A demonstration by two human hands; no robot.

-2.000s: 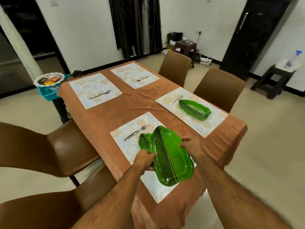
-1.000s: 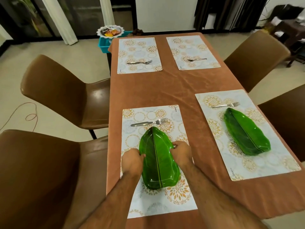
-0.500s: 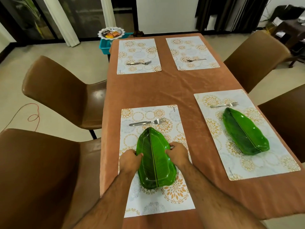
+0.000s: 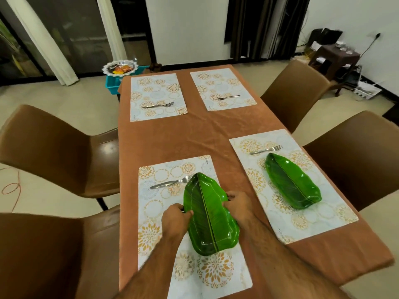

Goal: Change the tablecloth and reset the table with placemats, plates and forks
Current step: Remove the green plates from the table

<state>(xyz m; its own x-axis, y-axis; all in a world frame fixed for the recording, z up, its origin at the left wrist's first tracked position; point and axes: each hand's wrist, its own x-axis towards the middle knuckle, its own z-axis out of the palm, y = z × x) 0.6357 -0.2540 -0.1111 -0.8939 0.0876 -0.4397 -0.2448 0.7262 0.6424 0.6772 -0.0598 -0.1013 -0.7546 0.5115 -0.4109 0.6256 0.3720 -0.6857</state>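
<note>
Both hands are gripping a green leaf-shaped plate by its long edges, the left hand on its left rim and the right hand on its right, fingers curled around it over the near-left placemat on the table's orange-brown tablecloth. Compared with half a second ago, the plate is sitting farther up the mat and turned slightly, its tip now covering the tines of the fork it was previously clear of. A second green plate is resting on the near-right placemat, just below its own fork, unchanged. The two far placemats are each carrying only a fork. Brown chairs are flanking the table.
</note>
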